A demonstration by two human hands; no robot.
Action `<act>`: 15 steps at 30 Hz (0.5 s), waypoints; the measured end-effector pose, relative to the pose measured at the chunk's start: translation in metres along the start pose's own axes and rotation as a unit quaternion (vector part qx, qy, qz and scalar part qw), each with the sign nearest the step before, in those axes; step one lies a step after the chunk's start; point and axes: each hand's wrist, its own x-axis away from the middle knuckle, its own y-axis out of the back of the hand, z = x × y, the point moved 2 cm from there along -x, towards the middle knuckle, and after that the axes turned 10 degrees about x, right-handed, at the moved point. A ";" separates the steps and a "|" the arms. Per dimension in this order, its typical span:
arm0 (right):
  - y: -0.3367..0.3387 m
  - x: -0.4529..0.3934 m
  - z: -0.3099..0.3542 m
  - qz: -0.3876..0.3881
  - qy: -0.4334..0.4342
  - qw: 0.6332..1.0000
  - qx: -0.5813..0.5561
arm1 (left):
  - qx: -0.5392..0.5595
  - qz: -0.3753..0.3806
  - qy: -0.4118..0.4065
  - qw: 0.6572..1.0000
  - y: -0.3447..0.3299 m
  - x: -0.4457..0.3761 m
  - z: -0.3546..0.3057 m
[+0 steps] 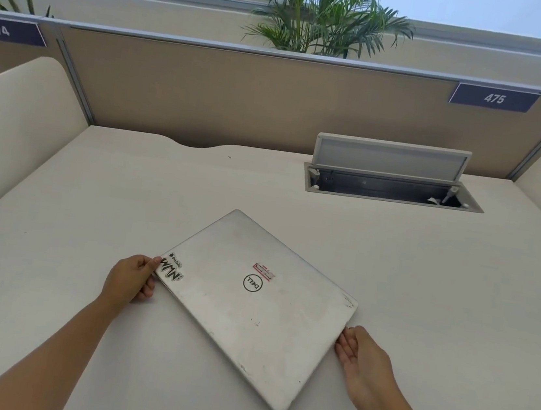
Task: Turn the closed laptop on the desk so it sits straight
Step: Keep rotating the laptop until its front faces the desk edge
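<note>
Currently, closed laptop (253, 305) lies flat on desk (422, 291), near front-centre, skewed approx. diagonal to desk edge: one corner points toward the partition (241, 99), opposite corner toward the person. Left hand (132, 280): fingers curled, thumb on lid by the sticker (171, 269), other fingers at the edge beneath, i.e. pinching the laptop's left corner. Right hand (363, 356): fingers held together, extended, fingertips touching the right short edge just below its corner; flat push contact, no wrap. Handling (judged): rigid metal-look slab, moderate wt., lid smooth & prob. slippery; should slide readily on the smooth desk top w/o lifting. Opposed corners/edges give best torque for rotation; keep pressure on edges, not mid-lid, since screen beneath is fragile. Open cable tray (393, 189) at rear right sits well apart from laptop.
</note>
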 end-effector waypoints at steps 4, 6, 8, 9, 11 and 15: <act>0.000 -0.002 0.004 0.014 0.007 1.000 0.023 | 0.002 0.003 -0.002 1.000 0.000 0.001 -0.001; -0.002 -0.003 0.005 0.028 0.018 0.998 0.056 | 0.003 0.005 -0.003 1.000 0.000 0.002 -0.001; -0.001 -0.004 0.004 0.038 0.038 0.994 0.098 | 0.005 0.006 -0.003 1.000 0.000 0.002 0.000; -0.001 -0.004 0.003 0.041 0.051 0.991 0.120 | 0.007 0.007 -0.003 1.000 0.000 0.001 0.000; 0.001 -0.004 0.000 0.046 0.074 0.985 0.152 | 0.011 0.004 -0.002 1.000 0.001 0.000 0.001; 0.003 -0.009 -0.003 0.036 0.084 0.985 0.147 | 0.016 0.002 -0.005 1.000 0.001 0.000 0.000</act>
